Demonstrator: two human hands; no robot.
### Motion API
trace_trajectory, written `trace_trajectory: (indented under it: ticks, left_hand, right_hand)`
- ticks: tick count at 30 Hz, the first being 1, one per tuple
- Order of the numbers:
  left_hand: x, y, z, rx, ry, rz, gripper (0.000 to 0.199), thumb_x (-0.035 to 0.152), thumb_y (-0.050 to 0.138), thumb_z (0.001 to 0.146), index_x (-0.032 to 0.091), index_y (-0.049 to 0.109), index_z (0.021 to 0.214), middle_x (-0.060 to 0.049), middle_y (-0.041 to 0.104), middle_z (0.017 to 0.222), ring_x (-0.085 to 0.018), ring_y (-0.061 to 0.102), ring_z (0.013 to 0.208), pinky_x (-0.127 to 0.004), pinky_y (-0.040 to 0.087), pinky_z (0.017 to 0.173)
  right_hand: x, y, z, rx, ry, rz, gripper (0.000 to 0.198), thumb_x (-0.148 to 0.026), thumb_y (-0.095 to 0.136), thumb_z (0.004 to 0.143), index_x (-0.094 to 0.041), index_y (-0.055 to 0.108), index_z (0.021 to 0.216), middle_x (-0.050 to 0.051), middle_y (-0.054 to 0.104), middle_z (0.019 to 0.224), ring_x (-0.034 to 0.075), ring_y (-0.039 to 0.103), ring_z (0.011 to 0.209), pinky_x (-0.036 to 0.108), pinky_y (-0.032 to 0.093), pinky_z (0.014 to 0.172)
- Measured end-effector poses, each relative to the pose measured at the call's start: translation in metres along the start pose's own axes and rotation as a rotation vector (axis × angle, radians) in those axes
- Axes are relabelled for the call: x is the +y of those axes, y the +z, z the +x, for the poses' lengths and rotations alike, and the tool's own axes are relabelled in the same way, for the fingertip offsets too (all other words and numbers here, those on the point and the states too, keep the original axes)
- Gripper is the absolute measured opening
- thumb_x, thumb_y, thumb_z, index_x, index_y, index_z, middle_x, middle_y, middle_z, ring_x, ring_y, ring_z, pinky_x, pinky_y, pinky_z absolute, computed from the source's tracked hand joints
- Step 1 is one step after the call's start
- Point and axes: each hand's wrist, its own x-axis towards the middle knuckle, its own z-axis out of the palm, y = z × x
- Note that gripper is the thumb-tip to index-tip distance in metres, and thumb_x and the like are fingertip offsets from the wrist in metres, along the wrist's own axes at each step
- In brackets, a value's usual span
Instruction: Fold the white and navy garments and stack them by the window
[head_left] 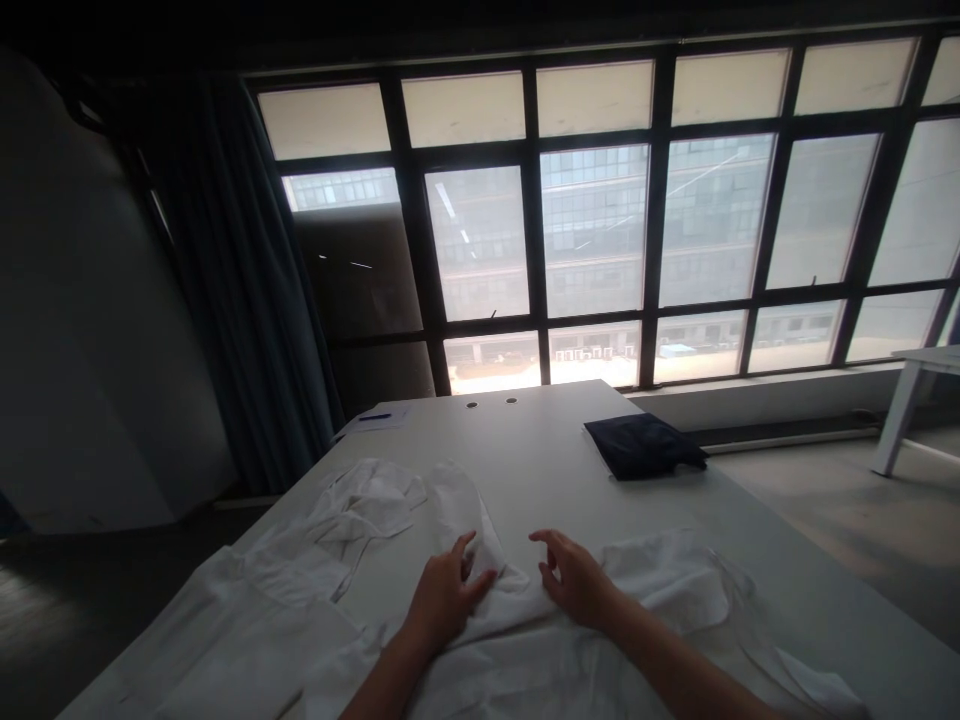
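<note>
A white garment (525,675), which looks like a shirt, lies spread and wrinkled along the near side of the table, partly under my forearms. One narrow part of it, perhaps a sleeve (457,495), stretches away from me. Just over the cloth is my left hand (442,595), thumb and index finger apart and nothing between them. My right hand (576,582) hovers a short way to its right, fingers loosely bent and apart, also holding nothing. Whether either hand touches the fabric I cannot tell. More crumpled white cloth (360,505) lies to the left.
The white table (540,440) reaches toward a wall of windows. A folded dark cloth (641,445) rests near its right edge. At the far left corner are a paper (390,420) and a pen (373,416). A blue curtain (232,280) hangs left; another table (900,410) stands right.
</note>
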Motion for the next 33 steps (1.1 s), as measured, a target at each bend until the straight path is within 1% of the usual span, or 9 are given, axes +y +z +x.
trace_trajectory:
  ticks: [5,9,12,15,19,22,27,30,33]
  left_hand:
    - [0.007,0.001,-0.004,-0.034,0.128,0.137,0.018,0.033,0.057,0.089,0.024,0.069,0.082,-0.004,0.069,0.081,-0.022,0.061,0.084,-0.031,0.040,0.080]
    - [0.015,-0.002,-0.011,-0.122,0.325,0.004,0.009,0.020,0.057,0.082,0.024,0.063,0.076,-0.005,0.065,0.093,-0.021,0.057,0.092,-0.029,0.042,0.083]
    - [0.023,-0.003,-0.018,-0.238,0.417,-0.140,0.010,0.021,0.057,0.082,0.025,0.062,0.074,-0.005,0.064,0.095,-0.020,0.057,0.092,-0.029,0.044,0.087]
    - [0.032,-0.001,-0.024,-0.320,0.454,-0.217,0.017,0.036,0.061,0.086,0.024,0.064,0.073,-0.004,0.065,0.092,-0.021,0.057,0.093,-0.031,0.043,0.095]
    - [0.038,0.005,-0.027,-0.341,0.449,-0.284,0.040,0.061,0.066,0.084,0.023,0.065,0.071,-0.003,0.065,0.085,-0.021,0.056,0.088,-0.033,0.042,0.098]
    - [0.037,0.009,-0.027,-0.312,0.414,-0.345,0.049,0.068,0.060,0.088,0.023,0.065,0.069,-0.004,0.065,0.083,-0.020,0.057,0.087,-0.033,0.043,0.096]
    - [0.031,0.013,-0.021,-0.241,0.298,-0.430,0.060,0.070,0.050,0.093,0.020,0.064,0.065,-0.005,0.063,0.083,-0.017,0.056,0.078,-0.026,0.046,0.076]
    - [0.026,0.010,-0.014,-0.100,0.210,-0.476,0.061,0.067,0.046,0.096,0.018,0.066,0.066,-0.005,0.062,0.084,-0.017,0.057,0.075,-0.025,0.046,0.070]
    - [0.020,0.003,-0.007,0.062,0.139,-0.495,0.058,0.064,0.044,0.097,0.019,0.071,0.074,-0.008,0.065,0.090,-0.020,0.062,0.084,-0.028,0.049,0.077]
  right_hand:
    - [-0.014,0.006,-0.005,-0.036,-0.067,0.005,0.033,-0.020,0.053,0.085,-0.027,0.064,0.115,-0.006,0.056,0.062,0.015,0.055,0.058,0.026,0.040,0.065]
    - [-0.004,0.006,0.002,0.169,0.028,0.051,0.034,-0.016,0.043,0.087,-0.024,0.068,0.108,0.003,0.068,0.085,0.019,0.063,0.076,0.029,0.048,0.076]
    - [0.012,0.006,0.010,0.298,0.143,0.012,0.056,-0.010,0.039,0.082,-0.025,0.060,0.132,0.009,0.066,0.111,0.024,0.062,0.101,0.034,0.049,0.093]
    - [0.023,0.005,0.012,0.278,0.256,-0.114,0.071,-0.008,0.044,0.079,-0.028,0.047,0.148,0.010,0.060,0.124,0.025,0.058,0.111,0.037,0.044,0.103]
    - [0.024,0.007,0.010,0.185,0.302,-0.248,0.037,-0.017,0.050,0.087,-0.028,0.070,0.116,0.009,0.058,0.130,0.028,0.054,0.118,0.041,0.038,0.106]
    - [0.023,0.007,0.009,0.166,0.300,-0.279,0.027,-0.018,0.045,0.092,-0.023,0.071,0.099,0.009,0.061,0.128,0.026,0.055,0.114,0.037,0.039,0.101]
    - [0.037,-0.006,0.012,0.090,0.287,-0.301,0.043,-0.004,0.043,0.084,-0.023,0.068,0.112,0.007,0.068,0.110,0.023,0.056,0.107,0.032,0.039,0.094]
    - [0.051,-0.020,0.012,0.067,0.266,-0.347,0.043,-0.011,0.046,0.089,-0.028,0.067,0.123,0.007,0.066,0.116,0.025,0.054,0.111,0.036,0.037,0.097]
    - [0.063,-0.032,0.011,0.065,0.331,-0.416,0.030,-0.022,0.051,0.093,-0.030,0.071,0.114,0.008,0.064,0.114,0.027,0.053,0.112,0.040,0.036,0.097]
